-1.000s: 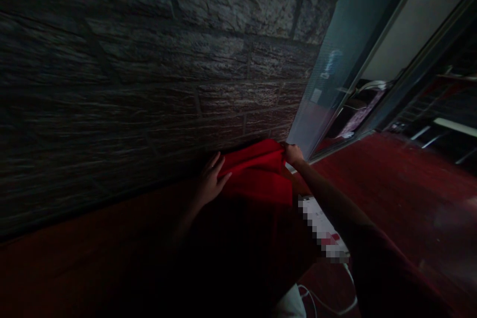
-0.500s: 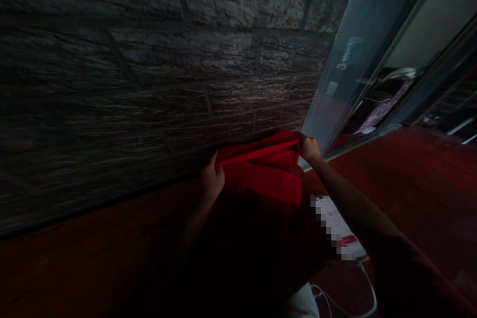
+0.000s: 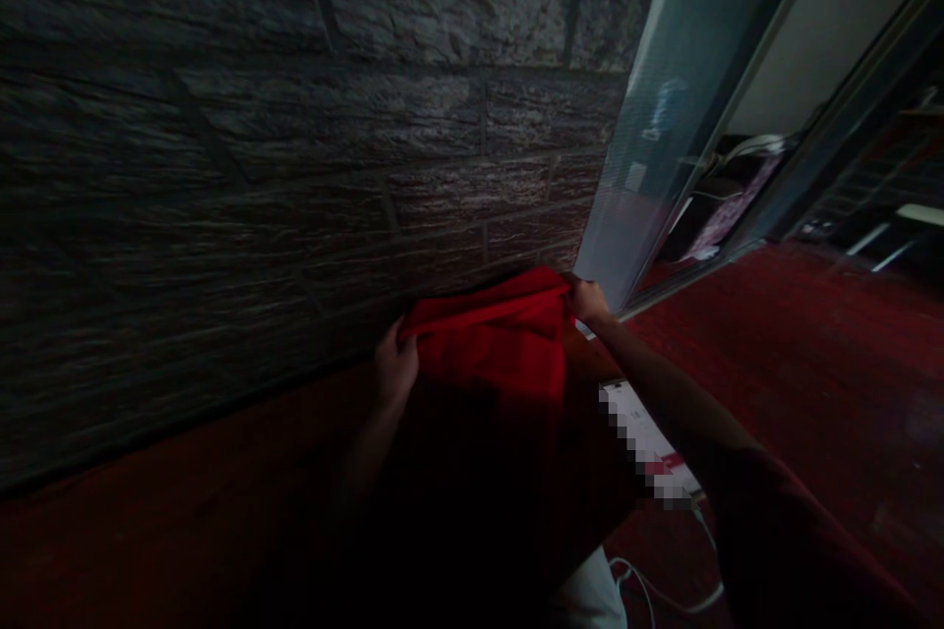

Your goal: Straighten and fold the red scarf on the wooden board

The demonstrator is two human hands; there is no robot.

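Observation:
A piece of red cloth [image 3: 487, 339] is stretched between my two hands above a dark wooden surface, close to the stone wall. My left hand [image 3: 396, 364] is closed on its left upper corner, the thumb pointing up along the edge. At the right upper corner my right hand [image 3: 588, 301] pinches the cloth with closed fingers. The upper edge is folded over between them. Toward me the cloth's lower part fades into deep shadow, so its full shape and kind are hidden.
The stone-block wall [image 3: 295, 138] rises right behind the cloth. A phone or tablet with a lit screen [image 3: 649, 437] lies under my right forearm, its white cable [image 3: 700, 601] hanging below. A glass panel [image 3: 641, 138] and red floor [image 3: 782, 344] are to the right.
Both hands and the cloth appear a little further left in view, along with the whole scene. The front flap of the cloth hangs lower, with its lower edge lost in shadow.

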